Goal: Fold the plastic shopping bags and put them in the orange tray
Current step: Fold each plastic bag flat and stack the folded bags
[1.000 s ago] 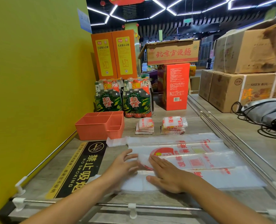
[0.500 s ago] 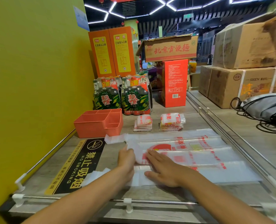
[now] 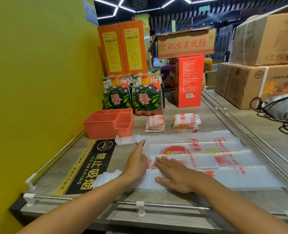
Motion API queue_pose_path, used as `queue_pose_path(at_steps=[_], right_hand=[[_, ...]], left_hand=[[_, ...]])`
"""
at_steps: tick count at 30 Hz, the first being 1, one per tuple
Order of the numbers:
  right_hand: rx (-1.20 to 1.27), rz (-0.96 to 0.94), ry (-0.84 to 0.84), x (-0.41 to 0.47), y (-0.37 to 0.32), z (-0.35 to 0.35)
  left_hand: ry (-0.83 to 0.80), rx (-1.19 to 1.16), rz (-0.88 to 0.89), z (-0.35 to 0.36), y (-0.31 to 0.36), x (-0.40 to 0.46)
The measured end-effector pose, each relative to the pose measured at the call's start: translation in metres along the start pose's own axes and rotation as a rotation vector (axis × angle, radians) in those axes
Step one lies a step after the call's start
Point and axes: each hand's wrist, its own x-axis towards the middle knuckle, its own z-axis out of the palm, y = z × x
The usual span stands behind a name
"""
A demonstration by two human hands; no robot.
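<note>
Head view shows us partway through folding one bag [image 3: 207, 157], which lies spread flat along the counter [image 3: 182, 105], its handles pointing left toward the no-smoking sign [image 3: 89, 164]. We judge the lengthwise folds are under way: the plastic shows long parallel creases, and the near strip lies under our right hand [image 3: 175, 176].

That right hand rests palm down with its fingers straight, pressing the bag flat and gripping nothing. Our left hand [image 3: 136, 161] stands on edge at the bag's left end, fingers reaching toward the far handle [image 3: 126, 140]; it touches the plastic there, and a bit of film seems lifted against its fingers, but we cannot tell whether it pinches that film or only pushes it.

The tray [image 3: 106, 123] sits against the yellow wall, just beyond the far handle. What we can see of its compartments holds no bags, though the inside is only partly visible. Two stacks [image 3: 170, 124] of folded bags lie on the counter to the right of the tray, behind the spread bag.

So, as we read it, little is finished: this bag needs folding down to a small packet, and nothing has visibly gone into the tray. Whether those stacks must go in as well is unclear to us.
</note>
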Motion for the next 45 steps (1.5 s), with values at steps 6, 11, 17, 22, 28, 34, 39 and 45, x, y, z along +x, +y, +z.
queue_pose_path(at_steps=[6,11,17,22,28,34,39,45], right_hand=[[0.015,-0.002,0.006,-0.001,-0.001,0.0],[0.018,-0.019,0.008,0.001,-0.001,0.002],[0.043,-0.061,0.041,0.001,-0.003,0.0],[0.242,0.011,0.128,-0.003,0.005,-0.004],[0.176,0.015,0.094,-0.006,0.0,-0.007],[0.019,0.043,-0.027,-0.006,-0.002,-0.005],[-0.018,0.087,-0.014,-0.004,-0.003,-0.003],[-0.006,0.088,0.09,0.001,0.0,-0.002]], left_hand=[[-0.048,-0.079,0.006,0.007,-0.006,-0.002],[-0.027,-0.169,-0.056,0.004,-0.012,-0.001],[-0.306,0.321,0.176,0.009,-0.022,0.001],[-0.397,0.489,0.215,0.012,-0.019,0.007],[-0.435,0.624,0.201,0.019,-0.026,0.009],[-0.474,0.734,0.163,0.009,-0.025,0.002],[-0.528,0.735,0.174,-0.001,-0.031,-0.004],[-0.491,0.701,0.262,-0.011,-0.035,0.007]])
